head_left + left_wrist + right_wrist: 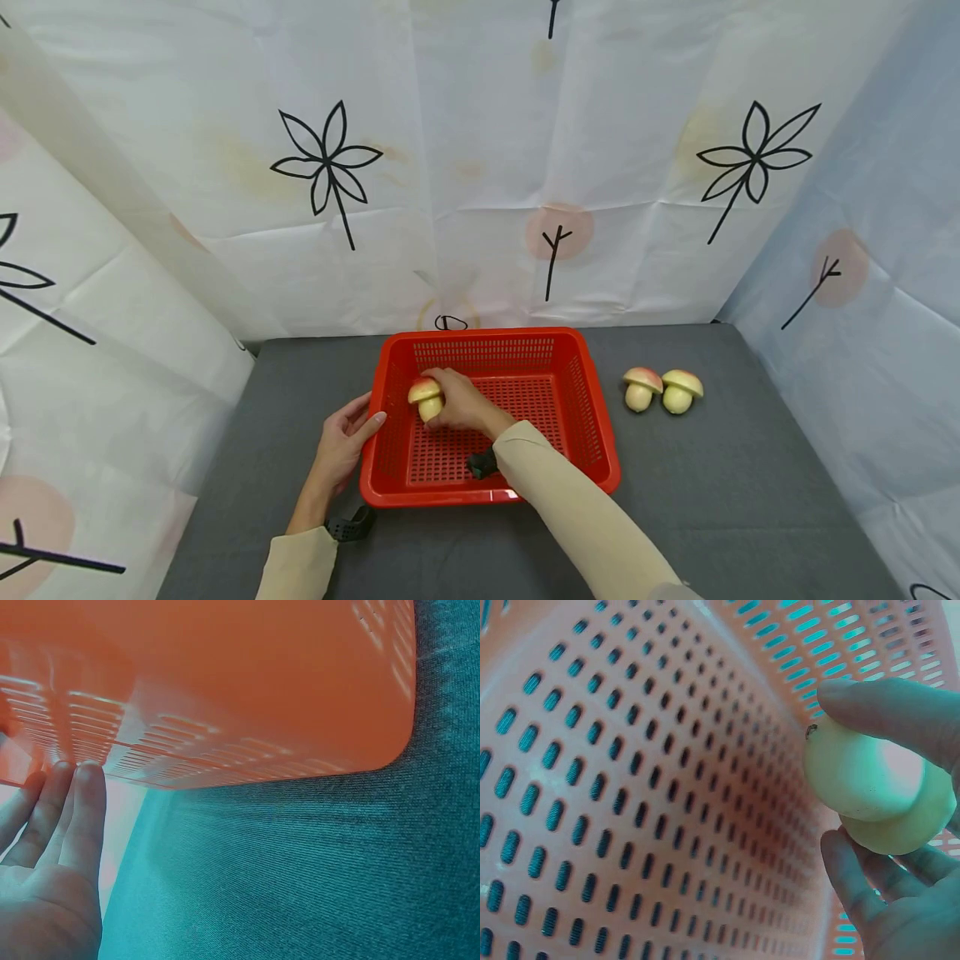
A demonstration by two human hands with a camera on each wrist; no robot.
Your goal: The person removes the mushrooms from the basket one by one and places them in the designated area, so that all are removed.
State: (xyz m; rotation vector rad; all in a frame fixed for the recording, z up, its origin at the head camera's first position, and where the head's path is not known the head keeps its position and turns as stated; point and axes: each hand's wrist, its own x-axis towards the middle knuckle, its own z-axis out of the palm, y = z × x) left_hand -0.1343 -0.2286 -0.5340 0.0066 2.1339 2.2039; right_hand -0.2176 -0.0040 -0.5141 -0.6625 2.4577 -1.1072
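The right hand (462,404) grips a mushroom (428,398) at left inside the basket (480,336) as the left hand (343,437) pinches its left rim (379,367), in what I take for a placing step, calling next for an eased right-hand hold.

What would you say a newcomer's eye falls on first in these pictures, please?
Probably the bright red basket on the gray tabletop, its left rim held by the left hand. Inside it, the right hand grips a pale mushroom with a reddish cap. Two similar mushrooms sit to the basket's right.
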